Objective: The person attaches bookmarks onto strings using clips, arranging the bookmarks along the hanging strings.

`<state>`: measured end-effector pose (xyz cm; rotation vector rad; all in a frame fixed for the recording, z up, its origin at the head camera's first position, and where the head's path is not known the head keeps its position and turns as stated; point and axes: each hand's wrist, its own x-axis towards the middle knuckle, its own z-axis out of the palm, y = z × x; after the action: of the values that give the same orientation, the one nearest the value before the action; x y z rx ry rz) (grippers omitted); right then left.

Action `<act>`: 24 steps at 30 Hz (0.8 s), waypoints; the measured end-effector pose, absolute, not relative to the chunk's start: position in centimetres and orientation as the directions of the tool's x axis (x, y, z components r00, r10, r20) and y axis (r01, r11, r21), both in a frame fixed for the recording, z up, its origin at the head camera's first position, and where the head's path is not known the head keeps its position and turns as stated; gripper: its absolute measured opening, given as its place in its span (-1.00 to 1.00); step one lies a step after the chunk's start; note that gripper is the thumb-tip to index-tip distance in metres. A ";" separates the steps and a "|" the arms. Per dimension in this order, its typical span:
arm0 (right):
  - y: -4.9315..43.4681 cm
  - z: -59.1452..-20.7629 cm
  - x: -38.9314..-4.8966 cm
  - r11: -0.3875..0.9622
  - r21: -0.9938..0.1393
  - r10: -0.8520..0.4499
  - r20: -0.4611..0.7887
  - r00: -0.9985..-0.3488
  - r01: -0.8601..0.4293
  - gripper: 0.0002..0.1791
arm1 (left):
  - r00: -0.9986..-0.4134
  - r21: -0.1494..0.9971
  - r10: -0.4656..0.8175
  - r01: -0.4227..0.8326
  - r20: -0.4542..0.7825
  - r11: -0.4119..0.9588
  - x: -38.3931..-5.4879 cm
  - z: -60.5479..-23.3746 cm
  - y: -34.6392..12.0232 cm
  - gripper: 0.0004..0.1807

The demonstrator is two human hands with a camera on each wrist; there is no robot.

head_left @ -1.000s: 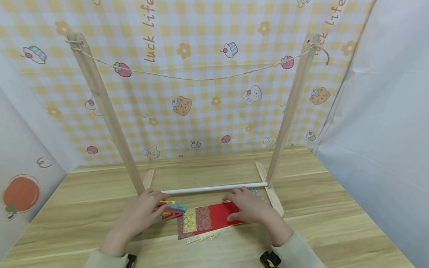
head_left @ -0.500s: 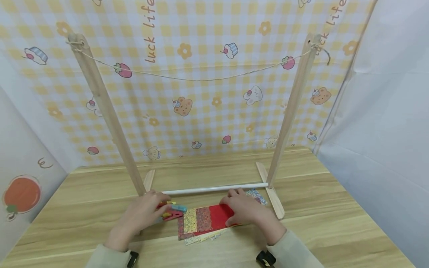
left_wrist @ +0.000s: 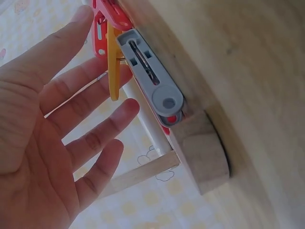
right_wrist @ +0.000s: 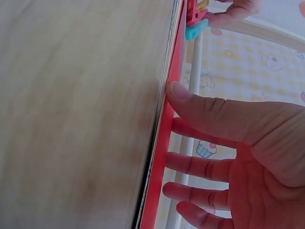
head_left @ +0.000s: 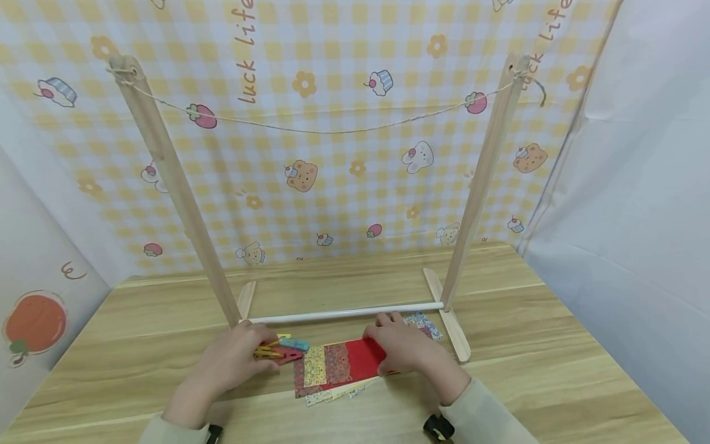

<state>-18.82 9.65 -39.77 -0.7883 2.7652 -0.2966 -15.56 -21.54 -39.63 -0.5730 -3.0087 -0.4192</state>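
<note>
My left hand reaches over a small pile of plastic clothes pegs, its fingers spread and loosely bent in the left wrist view. A grey peg lies nearest the camera there, beside a yellow peg and a red peg. In the head view a blue peg shows past the fingers. My right hand rests its fingertips on a stack of flat pieces, the top one red with patterned bands. Patterned edges of others stick out below it. The hand covers the stack's right part.
Behind the hands stands a wooden frame with a left post, a right post and a white crossbar. A thin string sags between the post tops. The wooden table meets a checked cloth at the back.
My left fingers have spread apart and drawn slightly left, so more of the yellow and red pegs shows. My right hand has shifted a little left along the stack.
</note>
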 end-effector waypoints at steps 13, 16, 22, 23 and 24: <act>9.5 -39.8 -18.7 0.851 -0.223 -0.517 -0.196 -0.833 -0.476 -0.36 | -0.898 0.065 0.409 0.424 0.163 0.903 -15.3 -40.1 -20.8 -0.63; 9.5 -39.7 -18.8 0.851 -0.230 -0.516 -0.196 -0.834 -0.473 -0.36 | -0.903 0.071 0.402 0.415 0.151 0.907 -15.4 -40.1 -20.6 -0.66; 9.6 -40.0 -18.9 0.854 -0.222 -0.511 -0.194 -0.838 -0.470 -0.33 | -0.905 0.092 0.397 0.413 0.150 0.906 -15.7 -40.1 -20.5 -0.68; 9.6 -40.0 -18.9 0.855 -0.219 -0.510 -0.193 -0.838 -0.470 -0.33 | -0.905 0.100 0.398 0.415 0.149 0.905 -15.7 -40.1 -20.6 -0.68; 9.6 -40.0 -18.9 0.855 -0.217 -0.511 -0.192 -0.838 -0.471 -0.32 | -0.904 0.109 0.400 0.417 0.147 0.902 -15.8 -40.1 -20.7 -0.67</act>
<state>-18.94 9.64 -40.00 -0.7501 2.7883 -0.2359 -15.80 -20.66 -40.11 -0.6353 -2.9452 -0.2095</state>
